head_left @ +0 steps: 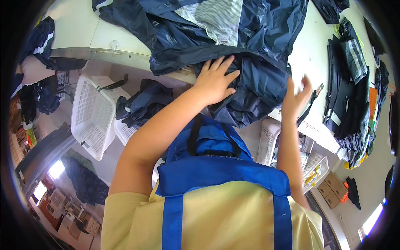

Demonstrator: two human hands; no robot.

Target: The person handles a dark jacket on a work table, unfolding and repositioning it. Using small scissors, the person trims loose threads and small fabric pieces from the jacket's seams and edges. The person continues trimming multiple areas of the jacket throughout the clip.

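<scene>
Fingers (225, 65) — all 5 of the left hand (212, 83) — on 1 dark garment (262, 83)

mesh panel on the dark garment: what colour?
The mesh panel is white to light grey; seen in the head view.

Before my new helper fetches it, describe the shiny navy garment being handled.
Find the white tabletop. At its near edge, the person's bare left hand rests on the shiny navy garment. Its white mesh panel sets it apart from the black garments on the right.
</scene>
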